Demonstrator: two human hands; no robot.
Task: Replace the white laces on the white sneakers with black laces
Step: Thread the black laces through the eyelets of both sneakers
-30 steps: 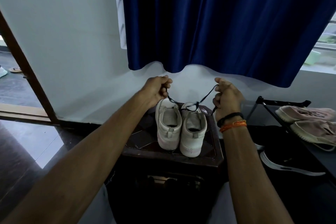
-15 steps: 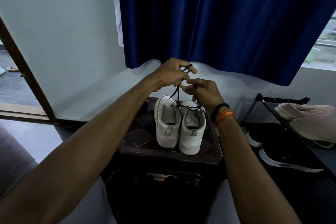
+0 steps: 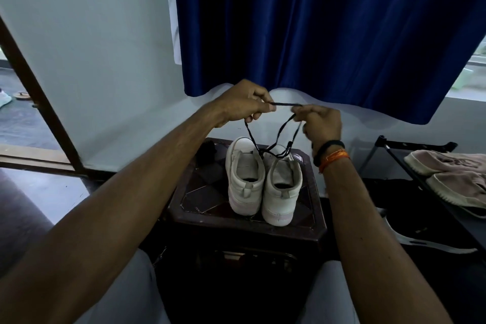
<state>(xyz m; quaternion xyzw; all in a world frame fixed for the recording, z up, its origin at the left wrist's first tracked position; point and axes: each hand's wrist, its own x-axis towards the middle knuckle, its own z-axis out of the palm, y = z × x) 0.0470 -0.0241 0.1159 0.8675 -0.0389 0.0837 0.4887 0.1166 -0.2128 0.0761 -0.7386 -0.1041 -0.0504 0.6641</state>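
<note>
Two white sneakers stand side by side, heels toward me, on a dark wooden stool: the left sneaker and the right sneaker. A black lace rises from the front of the shoes. My left hand pinches one stretch of it and my right hand pinches the other. A short length runs taut between the two hands, and two strands hang down to the shoes. The toes and eyelets are hidden behind the shoe collars.
A dark bundle lies on the stool's far left corner. A black shoe rack at the right holds pinkish shoes, with a black shoe with a white sole below. A blue curtain hangs behind; a doorway is at the left.
My hands came together above the shoes from a wide spread, and now have drawn a little apart, with a taut piece of lace stretched between them.
</note>
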